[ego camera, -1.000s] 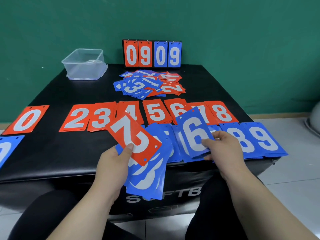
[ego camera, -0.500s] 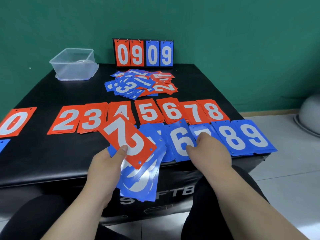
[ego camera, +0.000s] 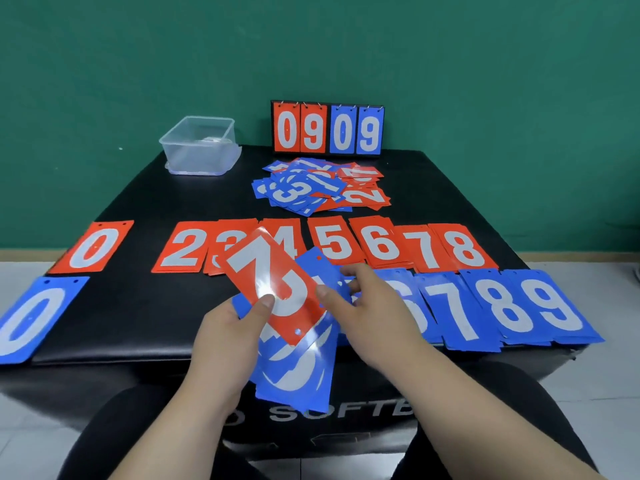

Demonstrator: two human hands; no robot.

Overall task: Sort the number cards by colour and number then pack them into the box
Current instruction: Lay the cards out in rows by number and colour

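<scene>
My left hand grips a fanned stack of number cards, a red card on top and blue cards beneath. My right hand reaches to this stack and pinches a blue card sticking out behind the red one. On the black table lies a row of red cards from 0 to 8. In front of it runs a blue row with 0, 7 and 9. The clear plastic box stands at the back left.
A mixed pile of unsorted red and blue cards lies at the table's back middle. Behind it stands a flip scoreboard reading 09 09 against the green wall. My knees are below the table's front edge.
My right hand laid the blue 6 on the blue row, let it go and moved left to the stack in my left hand.
</scene>
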